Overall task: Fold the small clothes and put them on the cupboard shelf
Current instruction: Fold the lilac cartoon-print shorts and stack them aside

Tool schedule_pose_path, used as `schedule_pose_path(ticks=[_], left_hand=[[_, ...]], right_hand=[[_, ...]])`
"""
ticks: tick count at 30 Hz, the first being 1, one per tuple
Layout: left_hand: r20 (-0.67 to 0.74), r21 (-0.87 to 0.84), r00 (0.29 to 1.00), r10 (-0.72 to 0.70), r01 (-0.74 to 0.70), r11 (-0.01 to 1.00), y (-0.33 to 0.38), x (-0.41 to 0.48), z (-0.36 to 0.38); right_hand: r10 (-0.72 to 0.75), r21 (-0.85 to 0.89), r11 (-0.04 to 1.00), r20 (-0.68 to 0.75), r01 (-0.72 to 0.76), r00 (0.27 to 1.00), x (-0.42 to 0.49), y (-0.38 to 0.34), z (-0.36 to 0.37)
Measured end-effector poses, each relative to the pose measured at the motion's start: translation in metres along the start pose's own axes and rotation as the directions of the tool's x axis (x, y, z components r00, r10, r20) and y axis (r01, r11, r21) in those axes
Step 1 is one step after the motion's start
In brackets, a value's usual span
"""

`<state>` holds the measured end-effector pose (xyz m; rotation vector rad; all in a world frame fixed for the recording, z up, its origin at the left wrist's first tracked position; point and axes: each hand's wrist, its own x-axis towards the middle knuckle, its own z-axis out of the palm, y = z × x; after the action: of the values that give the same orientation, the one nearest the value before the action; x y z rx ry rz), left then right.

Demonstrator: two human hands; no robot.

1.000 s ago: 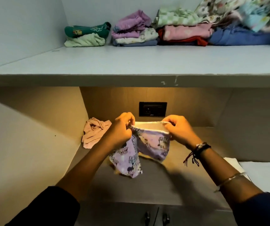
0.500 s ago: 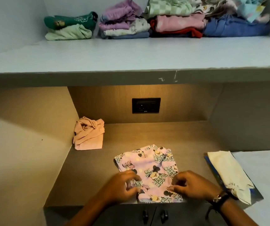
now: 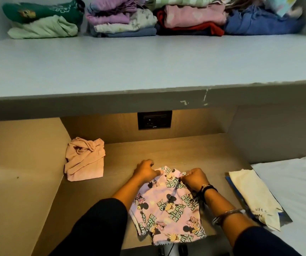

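A small lilac garment printed with cartoon mice point(image 3: 168, 209) lies flat on the wooden lower surface point(image 3: 200, 150). My left hand point(image 3: 145, 171) grips its far left corner. My right hand point(image 3: 194, 177) pinches its far right corner. Both arms reach over the cloth from the near edge. A crumpled pink garment point(image 3: 84, 159) sits against the left wall. On the grey cupboard shelf point(image 3: 148, 67) above, folded stacks stand along the back: green point(image 3: 41, 21), lilac and white point(image 3: 120, 17), pink and red point(image 3: 192, 17), blue point(image 3: 263, 23).
A black socket panel point(image 3: 154, 120) is set in the back wall under the shelf. A cream cloth bag on a blue packet point(image 3: 253, 198) lies at the right, beside a white sheet point(image 3: 296, 191). The shelf's front edge overhangs the lower surface.
The garment went from hanging between my hands to lying flat. Since half a second ago my hands have moved from its near edge to its far edge.
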<state>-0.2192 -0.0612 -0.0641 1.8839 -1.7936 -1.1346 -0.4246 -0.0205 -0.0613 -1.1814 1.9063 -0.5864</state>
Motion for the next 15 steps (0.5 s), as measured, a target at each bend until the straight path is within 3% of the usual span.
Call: schedule_pose_path(ticks=[4,7,10,12,15], left_hand=[[0.017,-0.015,1.0,0.016,-0.016,1.0,0.004,0.008,0.012],[0.004,-0.331,0.996,0.087,-0.081,0.94,0.005,0.004,-0.012],[-0.091,-0.57,0.992,0.084,-0.121,0.813,0.001,-0.01,-0.049],[-0.069,-0.613,0.984,0.162,-0.17,0.771,0.005,-0.022,-0.07],[-0.056,-0.613,0.958,0.282,-0.256,0.748,0.026,-0.035,-0.094]], right_hand=[[0.021,0.263,0.965,-0.038,-0.01,0.999,-0.005,0.008,-0.008],[-0.04,0.457,0.888,-0.041,0.054,0.998,-0.011,0.008,-0.031],[-0.117,0.728,0.683,0.033,0.056,0.993,-0.018,0.004,-0.065],[-0.236,0.77,0.627,0.042,0.119,0.971,-0.021,-0.004,-0.084],[-0.371,0.712,0.661,0.032,0.24,0.928,-0.021,-0.027,-0.102]])
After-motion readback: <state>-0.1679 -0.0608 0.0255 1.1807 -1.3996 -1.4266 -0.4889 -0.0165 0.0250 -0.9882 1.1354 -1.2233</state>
